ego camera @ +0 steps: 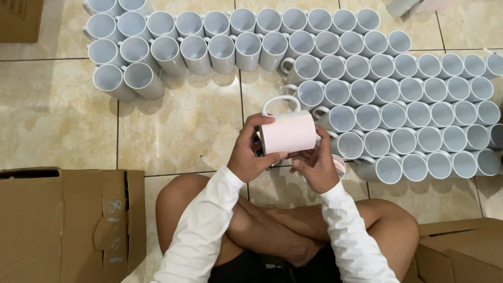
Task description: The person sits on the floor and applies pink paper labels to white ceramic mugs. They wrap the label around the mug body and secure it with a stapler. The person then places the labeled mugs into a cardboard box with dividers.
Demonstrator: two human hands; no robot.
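A white mug (287,131) wrapped in a pale pink sheet lies on its side between my hands, handle pointing away from me. My left hand (250,153) grips it from the left, thumb under, fingers over the top. My right hand (316,165) touches the mug's lower right edge, fingers pinched at the sheet. A small pinkish roll (340,165) shows just behind my right hand. Something dark sits between my hands, too hidden to name.
Several rows of white mugs (367,94) stand upright on the tiled floor (173,131) ahead and to the right. Cardboard boxes sit at my left (68,220), lower right (461,251) and top left (18,18). My crossed legs (293,225) are below.
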